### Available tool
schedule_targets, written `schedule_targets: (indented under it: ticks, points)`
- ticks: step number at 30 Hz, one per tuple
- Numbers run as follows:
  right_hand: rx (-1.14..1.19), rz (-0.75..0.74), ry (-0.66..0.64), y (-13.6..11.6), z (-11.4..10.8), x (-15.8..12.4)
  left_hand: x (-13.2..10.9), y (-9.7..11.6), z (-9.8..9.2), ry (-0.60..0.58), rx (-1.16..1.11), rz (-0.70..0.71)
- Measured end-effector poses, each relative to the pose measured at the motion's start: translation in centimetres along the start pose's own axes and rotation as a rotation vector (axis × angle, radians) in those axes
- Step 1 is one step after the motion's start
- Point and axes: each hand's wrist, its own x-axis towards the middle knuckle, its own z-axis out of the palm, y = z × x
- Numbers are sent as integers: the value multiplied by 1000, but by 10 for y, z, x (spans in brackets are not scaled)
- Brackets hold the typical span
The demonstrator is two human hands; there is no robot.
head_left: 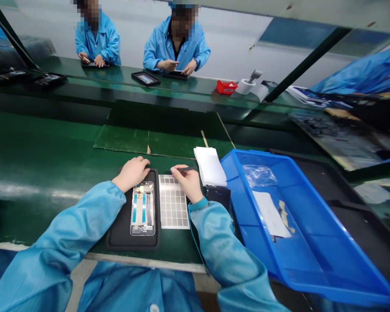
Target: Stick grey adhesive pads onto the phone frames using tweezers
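The blue bin [312, 255] lies to the right on the green bench [45, 164], just beside the work. Left of it sits a black tray [123, 229], long axis running away from the person. A gridded sheet [173, 203] lies along the tray's right edge, parallel to it. The phone frame [143, 209] rests in the tray, lengthwise, its far end pointing away towards the left hand [132, 172]. That hand lies knuckles up on the tray's far end, fingers curled under; whether they grip anything cannot be told. The right hand [189, 182], wrist bent inward over the sheet's far corner, pinches a thin dark tool [185, 169] pointing left.
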Motion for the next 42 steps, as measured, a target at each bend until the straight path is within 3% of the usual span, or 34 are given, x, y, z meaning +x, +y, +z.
schedule_targets:
  ticks: [5, 9, 15, 42]
  points:
    - [-86, -3, -14, 11, -1, 1, 2, 37, 4, 7, 43, 117]
    - [-116, -10, -11, 13, -2, -2, 6, 50, 15, -3, 59, 45]
    - [-121, -5, -14, 16, -2, -3, 10, 52, 19, -26, 34, -34]
    - [-127, 37, -14, 26, -6, -2, 13, 54, 23, -46, -12, -54]
